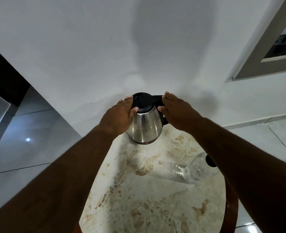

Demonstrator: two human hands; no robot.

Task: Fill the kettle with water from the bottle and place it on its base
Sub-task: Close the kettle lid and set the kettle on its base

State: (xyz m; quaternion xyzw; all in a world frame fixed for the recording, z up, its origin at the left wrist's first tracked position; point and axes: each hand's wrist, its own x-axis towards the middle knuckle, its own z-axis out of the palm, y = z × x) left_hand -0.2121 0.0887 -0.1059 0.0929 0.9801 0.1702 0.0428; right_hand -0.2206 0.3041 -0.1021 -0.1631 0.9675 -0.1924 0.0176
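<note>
holding the kettle (144, 125) with 2 hands looks like the step in hand — steadying it at the far end of the marble table (139, 199), close to the wall. left hand (120, 113) lies flat against the lid's left side, fingers together, thumb on the black lid (141, 102). i judge a light, even touch best, so the steel body stays level on its dark bottom ring, where a red light shows. the kettle stands upright, long axis vertical, handle pointing right. right hand (176, 111) rests over that handle, fingers extended and close together — not clearly wrapped. nearer, at the right, the clear bottle (196, 170) lies on its side, pointing right.
</note>
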